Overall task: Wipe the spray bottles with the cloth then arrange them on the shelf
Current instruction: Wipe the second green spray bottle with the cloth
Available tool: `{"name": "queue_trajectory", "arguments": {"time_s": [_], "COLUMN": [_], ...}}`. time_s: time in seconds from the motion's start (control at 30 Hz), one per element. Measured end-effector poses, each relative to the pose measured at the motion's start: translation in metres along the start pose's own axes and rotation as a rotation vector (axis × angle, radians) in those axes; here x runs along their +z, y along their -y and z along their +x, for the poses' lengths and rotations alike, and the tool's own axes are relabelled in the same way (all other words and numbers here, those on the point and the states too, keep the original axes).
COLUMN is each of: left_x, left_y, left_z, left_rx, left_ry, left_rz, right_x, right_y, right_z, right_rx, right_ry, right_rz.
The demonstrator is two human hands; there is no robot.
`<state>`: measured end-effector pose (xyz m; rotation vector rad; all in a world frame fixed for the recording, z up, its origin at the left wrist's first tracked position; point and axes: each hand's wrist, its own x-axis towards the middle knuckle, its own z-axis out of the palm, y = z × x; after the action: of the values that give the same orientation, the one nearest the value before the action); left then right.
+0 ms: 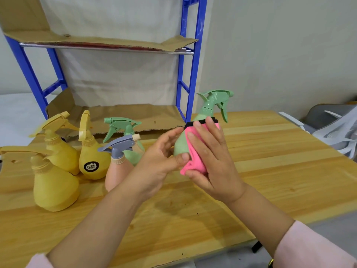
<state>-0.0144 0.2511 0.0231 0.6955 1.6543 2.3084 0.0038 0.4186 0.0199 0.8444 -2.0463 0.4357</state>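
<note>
A green spray bottle (pixel 207 109) is held tilted above the wooden table (pixel 270 161). My left hand (pixel 160 163) grips its lower body from the left. My right hand (pixel 210 157) presses a pink cloth (pixel 195 163) with a black edge against the bottle's right side. On the table at the left stand three yellow spray bottles (pixel 56 184), a second green bottle (pixel 123 128) and a pink bottle with a grey trigger (pixel 117 167). Behind them rises a blue shelf (pixel 190 74) lined with cardboard (pixel 119 115).
The shelf's upper level (pixel 108 45) carries a cardboard sheet, as does its lower level. A wall is behind the shelf. White and grey chair parts (pixel 332 130) sit past the table's right edge.
</note>
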Motion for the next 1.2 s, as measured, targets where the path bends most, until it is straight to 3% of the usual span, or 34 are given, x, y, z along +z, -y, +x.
{"name": "queue_trajectory", "arguments": {"time_s": [0.1, 0.3, 0.5, 0.7, 0.87, 1.2], "left_x": [0.000, 0.001, 0.004, 0.006, 0.006, 0.007], "left_y": [-0.005, -0.001, -0.001, 0.001, 0.001, -0.002], "left_z": [-0.001, -0.004, -0.009, -0.006, -0.005, -0.006], "left_rx": [-0.080, -0.156, -0.202, -0.102, -0.089, -0.251], "left_ry": [0.092, 0.023, 0.145, -0.006, -0.040, 0.095], "left_rz": [-0.095, -0.102, -0.269, -0.006, 0.262, -0.234], "right_x": [0.003, 0.004, 0.010, 0.008, 0.011, 0.016], "right_y": [-0.003, -0.004, -0.008, -0.010, -0.010, -0.008], "right_z": [-0.011, -0.013, -0.018, -0.020, -0.022, -0.019], "right_rx": [-0.047, 0.080, -0.002, -0.043, -0.084, -0.034], "right_ry": [-0.060, -0.181, -0.199, -0.065, -0.078, -0.179], "right_rz": [0.000, 0.203, 0.191, 0.025, 0.013, 0.132]}}
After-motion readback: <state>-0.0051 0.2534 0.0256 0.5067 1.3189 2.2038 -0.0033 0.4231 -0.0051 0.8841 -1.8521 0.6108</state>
